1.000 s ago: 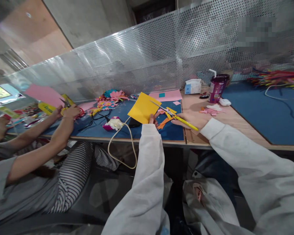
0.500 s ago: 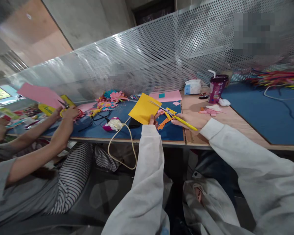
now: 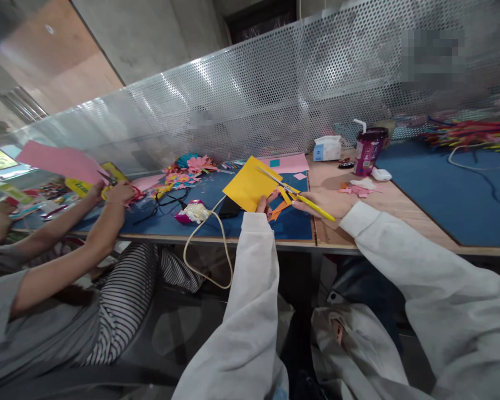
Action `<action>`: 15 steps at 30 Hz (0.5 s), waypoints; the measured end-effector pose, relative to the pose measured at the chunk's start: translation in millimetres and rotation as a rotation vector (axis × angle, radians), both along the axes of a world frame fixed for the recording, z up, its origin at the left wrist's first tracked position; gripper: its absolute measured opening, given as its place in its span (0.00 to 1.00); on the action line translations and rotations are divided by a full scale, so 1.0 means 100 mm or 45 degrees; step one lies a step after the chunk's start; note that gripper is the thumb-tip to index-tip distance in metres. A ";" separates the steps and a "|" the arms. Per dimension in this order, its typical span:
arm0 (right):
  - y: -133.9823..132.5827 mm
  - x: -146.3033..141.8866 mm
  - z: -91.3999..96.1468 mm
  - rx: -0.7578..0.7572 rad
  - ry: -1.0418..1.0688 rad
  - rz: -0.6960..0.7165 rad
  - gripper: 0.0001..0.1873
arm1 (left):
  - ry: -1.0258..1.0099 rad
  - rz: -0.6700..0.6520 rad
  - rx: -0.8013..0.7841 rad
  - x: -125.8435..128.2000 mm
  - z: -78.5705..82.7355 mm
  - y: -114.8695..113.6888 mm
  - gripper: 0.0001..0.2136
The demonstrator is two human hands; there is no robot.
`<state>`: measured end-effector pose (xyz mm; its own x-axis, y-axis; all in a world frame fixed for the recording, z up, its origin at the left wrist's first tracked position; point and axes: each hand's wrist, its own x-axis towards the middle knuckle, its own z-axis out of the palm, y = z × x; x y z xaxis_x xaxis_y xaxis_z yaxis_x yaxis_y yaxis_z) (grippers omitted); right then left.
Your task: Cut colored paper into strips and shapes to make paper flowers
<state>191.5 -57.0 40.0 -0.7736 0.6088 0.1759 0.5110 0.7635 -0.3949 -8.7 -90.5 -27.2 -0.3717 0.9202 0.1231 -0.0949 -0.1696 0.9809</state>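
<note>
My left hand [image 3: 265,203], mostly covered by a white sleeve, pinches the lower corner of a yellow paper sheet [image 3: 250,183] held up over the blue mat [image 3: 200,219]. My right hand [image 3: 329,203] grips yellow-handled scissors [image 3: 300,197]. Their blades reach across the sheet's right edge. Orange and yellow paper strips [image 3: 281,204] lie on the mat under the scissors.
A person on the left [image 3: 108,203] cuts pink paper [image 3: 58,160] with scissors. Paper flowers [image 3: 189,166], a pink sheet [image 3: 285,163], a tissue box [image 3: 327,147], a purple cup [image 3: 369,149] and a white cord [image 3: 208,244] lie about. A perforated metal screen [image 3: 275,89] backs the desk.
The yellow sheet has turned and shifted slightly right in my left hand. The scissors stay at its edge. The neighbour's pink paper has moved left.
</note>
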 end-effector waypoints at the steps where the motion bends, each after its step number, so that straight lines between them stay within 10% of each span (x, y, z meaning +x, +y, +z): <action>1: 0.01 0.00 -0.02 -0.004 0.012 -0.002 0.30 | 0.001 -0.027 0.039 0.01 0.00 0.00 0.24; 15: -0.02 -0.09 -0.06 -0.029 0.120 -0.173 0.28 | 0.038 -0.033 0.111 0.09 0.01 -0.01 0.20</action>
<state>182.2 -59.1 34.0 -0.6648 0.7111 0.2289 0.5686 0.6804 -0.4623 0.1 -91.5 -26.4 -0.3432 0.9146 0.2137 -0.0714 -0.2523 0.9650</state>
